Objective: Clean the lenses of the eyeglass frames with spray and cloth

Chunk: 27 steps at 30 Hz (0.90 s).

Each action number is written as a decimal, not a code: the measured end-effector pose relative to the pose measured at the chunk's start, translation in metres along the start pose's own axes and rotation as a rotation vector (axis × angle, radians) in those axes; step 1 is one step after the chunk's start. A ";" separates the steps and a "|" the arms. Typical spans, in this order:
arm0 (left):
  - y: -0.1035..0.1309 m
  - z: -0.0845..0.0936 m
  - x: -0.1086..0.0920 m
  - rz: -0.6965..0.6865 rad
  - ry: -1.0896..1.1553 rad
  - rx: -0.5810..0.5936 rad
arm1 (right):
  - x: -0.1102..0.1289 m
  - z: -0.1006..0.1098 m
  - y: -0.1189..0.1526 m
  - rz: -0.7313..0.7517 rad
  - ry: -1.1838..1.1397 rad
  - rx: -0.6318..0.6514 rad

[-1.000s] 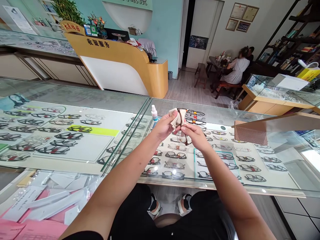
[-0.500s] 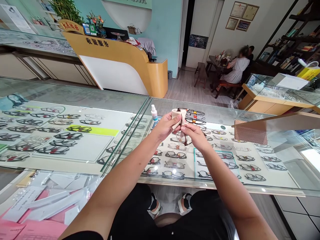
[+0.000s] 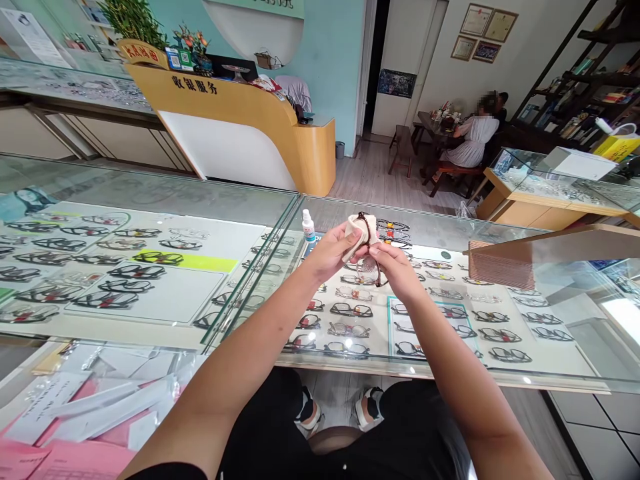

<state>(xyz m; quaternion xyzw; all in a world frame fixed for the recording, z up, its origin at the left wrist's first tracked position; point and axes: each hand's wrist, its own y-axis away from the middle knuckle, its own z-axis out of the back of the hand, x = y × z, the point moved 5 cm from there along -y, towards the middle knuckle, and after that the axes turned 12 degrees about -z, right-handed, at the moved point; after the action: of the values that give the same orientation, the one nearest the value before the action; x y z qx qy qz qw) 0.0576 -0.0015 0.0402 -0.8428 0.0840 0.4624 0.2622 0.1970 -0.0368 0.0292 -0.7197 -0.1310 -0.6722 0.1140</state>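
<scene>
My left hand (image 3: 331, 252) is closed on a cream cleaning cloth (image 3: 354, 244), its thumb pressing the folded fabric against a lens. The dark-framed eyeglasses (image 3: 379, 270) are held up on edge above the glass counter, one rim wrapped by the cloth and the other hanging lower. My right hand (image 3: 395, 265) pinches the frame near its middle. Parts of the frame are hidden behind the cloth and my fingers. A small white spray bottle (image 3: 308, 227) with a blue label stands upright on the counter, just left of my hands.
Under the glass top lie rows of eyeglasses (image 3: 351, 309). A wooden-edged mirror (image 3: 505, 265) or board leans at the right. Pink papers and plastic sleeves (image 3: 100, 400) lie at lower left. Beyond the counter stand a cashier desk (image 3: 220, 120) and a seated person (image 3: 473, 137).
The eyeglasses and cloth have turned and shifted slightly right. More of the dark rim now shows over the cloth. Both hands keep their hold.
</scene>
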 end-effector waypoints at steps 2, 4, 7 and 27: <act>0.000 0.000 -0.001 0.012 0.013 0.006 | -0.002 0.002 -0.001 -0.015 -0.037 0.001; 0.000 -0.001 -0.003 0.014 0.019 -0.001 | -0.003 0.003 -0.001 -0.025 -0.057 0.002; 0.000 -0.001 -0.003 -0.006 -0.019 -0.018 | -0.001 0.000 0.000 -0.005 -0.008 -0.001; 0.001 -0.008 -0.006 -0.043 0.029 -0.032 | 0.001 0.004 0.000 0.012 0.006 0.011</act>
<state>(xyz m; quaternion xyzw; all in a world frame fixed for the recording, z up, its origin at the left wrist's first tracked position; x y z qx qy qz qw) 0.0599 -0.0075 0.0483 -0.8551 0.0623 0.4458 0.2572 0.2011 -0.0357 0.0302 -0.7179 -0.1299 -0.6729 0.1223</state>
